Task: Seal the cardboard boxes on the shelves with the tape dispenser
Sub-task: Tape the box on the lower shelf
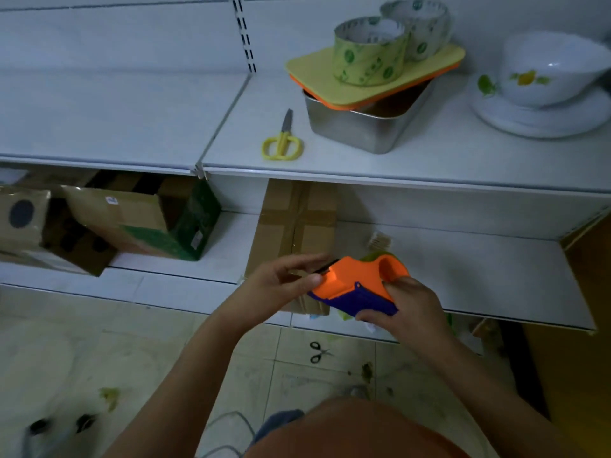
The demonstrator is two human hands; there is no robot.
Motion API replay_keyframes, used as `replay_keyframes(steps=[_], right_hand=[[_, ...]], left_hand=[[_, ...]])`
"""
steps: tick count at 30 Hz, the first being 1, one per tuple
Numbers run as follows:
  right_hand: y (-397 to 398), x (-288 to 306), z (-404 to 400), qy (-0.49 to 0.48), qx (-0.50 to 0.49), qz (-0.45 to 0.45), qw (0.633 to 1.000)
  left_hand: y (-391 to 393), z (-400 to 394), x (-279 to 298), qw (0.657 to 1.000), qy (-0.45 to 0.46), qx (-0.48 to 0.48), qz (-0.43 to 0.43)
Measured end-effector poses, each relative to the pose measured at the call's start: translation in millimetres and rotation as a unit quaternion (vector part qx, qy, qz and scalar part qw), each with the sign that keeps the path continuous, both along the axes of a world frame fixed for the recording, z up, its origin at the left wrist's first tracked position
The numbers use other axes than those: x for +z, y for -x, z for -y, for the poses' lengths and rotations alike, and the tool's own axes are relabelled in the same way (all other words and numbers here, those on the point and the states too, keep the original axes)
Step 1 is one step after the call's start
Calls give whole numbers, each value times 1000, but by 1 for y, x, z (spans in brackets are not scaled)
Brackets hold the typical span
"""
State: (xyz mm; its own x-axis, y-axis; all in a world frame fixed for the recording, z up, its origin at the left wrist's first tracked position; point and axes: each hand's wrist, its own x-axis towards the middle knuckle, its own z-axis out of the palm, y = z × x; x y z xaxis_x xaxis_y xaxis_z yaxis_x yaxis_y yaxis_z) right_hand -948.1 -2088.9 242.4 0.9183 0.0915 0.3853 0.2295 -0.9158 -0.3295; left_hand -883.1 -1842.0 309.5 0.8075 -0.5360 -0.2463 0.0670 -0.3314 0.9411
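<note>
- The right hand [401, 309] grips the tape dispenser [358, 285], an orange and purple tool, with its fingers curled round the purple handle and the thumb on the orange body.
- The left hand [281, 280] meets the dispenser's front end; its thumb and fingers pinch there, though what they pinch is too small to tell.
- Both hands hold the dispenser in the air, just in front of the lower shelf [479, 276].
- A taped cardboard box [294, 223] sits on that shelf, right behind the hands, with brown tape crossing its top.
- To the left on the same shelf lie an open cardboard box [142, 223] with green print and another box [23, 216] with a dark round hole.
- On the upper shelf [115, 120] rest yellow scissors [282, 142], a metal tray [363, 123] under yellow and orange boards, two tape rolls [370, 51] on top, and a white bowl [549, 71] on a plate.
- Black scissors [318, 352] lie on the tiled floor [148, 342].
</note>
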Motion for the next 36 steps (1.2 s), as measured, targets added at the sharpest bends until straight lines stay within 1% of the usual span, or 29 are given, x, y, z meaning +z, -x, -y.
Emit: replay_keyframes(steps=[3,6,8,10,13,16,19,22,25,26,28,30,32,34,36], right_hand=[[9,11,-17,7,-2,-8,1000],[17,26,-30,-42,-6,-53,998],[23,34,-39,-72,-10,-103,992],[29,39,-50,-102,-11,-118,988],[35,46,-66,-119,-5,-119,986],[41,50,-81,-101,8,-100,990],[47,51,-92,-84,12,-87,993],[53,54,-103,-77,1,-71,994],[58,56,-113,-58,-6,-52,997],[59,56,-115,-63,-7,-62,996],[63,56,-120,-79,-4,-112,991],[66,56,-124,-60,-1,-167,984],[69,56,-124,-27,-1,-201,979],[75,53,-121,-17,-16,-234,972],[86,48,-116,-38,-50,-270,961]], left_hand=[[-2,-16,11,1000,28,3,-2],[-1,-33,19,997,71,12,17],[2,-43,20,997,75,22,26],[5,-54,21,996,69,39,35],[12,-67,22,996,64,53,42],[16,-75,23,995,79,51,24],[20,-85,26,996,76,35,26],[25,-94,32,995,91,28,41],[30,-102,28,990,91,60,91],[33,-106,24,988,83,74,109],[38,-110,17,984,65,98,135],[46,-113,9,981,39,113,155],[53,-119,3,976,12,137,172],[51,-135,-1,967,1,185,177],[43,-159,2,957,-2,231,176]])
